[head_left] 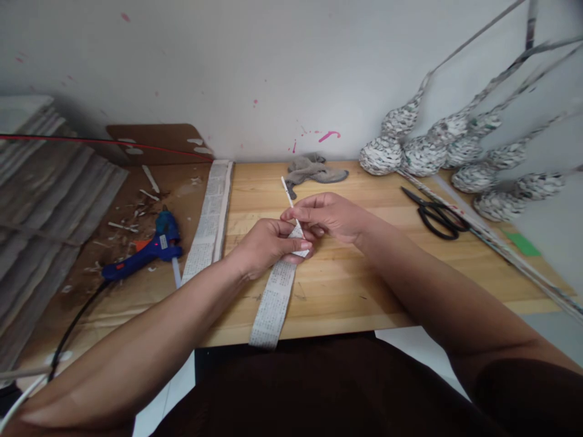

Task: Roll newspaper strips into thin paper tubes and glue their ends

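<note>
Head view: left hand (268,246) pinches the top end of a newspaper strip (274,298) that trails down over the wooden table (364,291) edge — right hand (325,215) closes its fingertips on a thin white stick (288,193) at that end. Scissors (437,213) lie well to the right, glue gun (144,250) to the left.

You're at a craft workbench. A glue gun (144,250), scissors (436,213) and newspaper-wrapped balls on sticks (421,155) crowd the paint-flecked wall (273,73).
</note>
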Available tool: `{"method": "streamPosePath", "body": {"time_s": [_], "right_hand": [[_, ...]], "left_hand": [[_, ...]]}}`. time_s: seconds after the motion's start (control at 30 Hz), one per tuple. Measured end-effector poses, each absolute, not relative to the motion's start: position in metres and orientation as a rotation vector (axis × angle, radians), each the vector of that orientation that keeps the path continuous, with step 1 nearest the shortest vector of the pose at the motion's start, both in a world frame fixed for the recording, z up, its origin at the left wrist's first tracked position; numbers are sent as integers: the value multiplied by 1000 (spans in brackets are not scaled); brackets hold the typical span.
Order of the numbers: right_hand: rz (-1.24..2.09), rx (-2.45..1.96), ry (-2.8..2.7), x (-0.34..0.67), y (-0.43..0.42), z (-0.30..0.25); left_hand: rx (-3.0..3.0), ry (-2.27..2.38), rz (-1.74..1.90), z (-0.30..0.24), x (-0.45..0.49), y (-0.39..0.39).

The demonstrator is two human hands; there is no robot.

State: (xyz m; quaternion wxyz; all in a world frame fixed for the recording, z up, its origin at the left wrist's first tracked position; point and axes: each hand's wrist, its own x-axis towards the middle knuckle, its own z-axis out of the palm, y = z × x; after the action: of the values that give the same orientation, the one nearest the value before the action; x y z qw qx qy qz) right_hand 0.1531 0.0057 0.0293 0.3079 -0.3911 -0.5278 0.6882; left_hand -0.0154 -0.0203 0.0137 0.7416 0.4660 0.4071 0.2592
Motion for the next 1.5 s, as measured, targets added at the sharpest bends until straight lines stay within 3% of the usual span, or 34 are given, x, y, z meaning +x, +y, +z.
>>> {"method": "streamPosePath", "body": {"time_s": [1.5], "right_hand": [[1853,-1010,-1408,157,6,30]], "left_hand": [[1106,828,541,5,-18,-20]]}}
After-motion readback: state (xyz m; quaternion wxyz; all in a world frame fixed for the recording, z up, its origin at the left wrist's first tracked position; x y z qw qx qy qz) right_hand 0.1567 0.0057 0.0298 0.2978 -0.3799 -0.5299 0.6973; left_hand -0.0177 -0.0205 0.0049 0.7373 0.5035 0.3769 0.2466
